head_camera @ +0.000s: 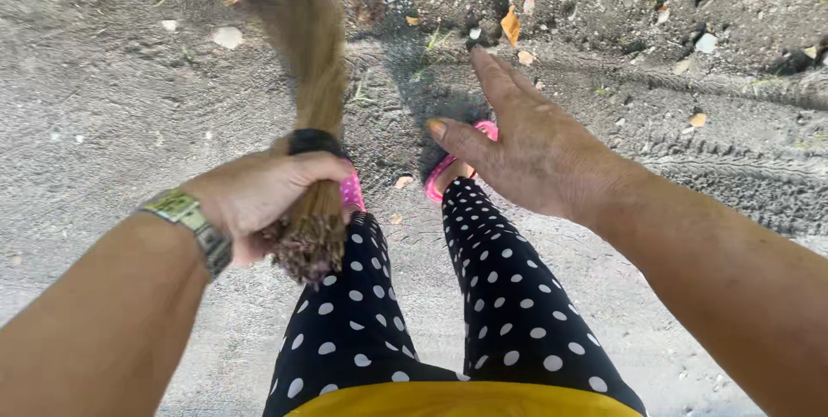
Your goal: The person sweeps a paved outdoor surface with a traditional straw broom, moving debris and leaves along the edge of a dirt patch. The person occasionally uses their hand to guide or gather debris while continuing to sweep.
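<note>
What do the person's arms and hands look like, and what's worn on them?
Both forearms are bare, with no sleeves or gloves. The left hand has a metal-link wristwatch with a pale rectangular face at the wrist. The right hand wears nothing visible.

Left hand (259,197): closed in a full fist, knuckles up, forearm extended forward from the near left, wrist straight. Right hand (526,145): open and empty, palm down, fingers (492,72) extended toward the far side, thumb spread left, forearm reaching in from the near right.

Single head camera, looking steeply down, close over hands, legs, ground (112,106).
</note>
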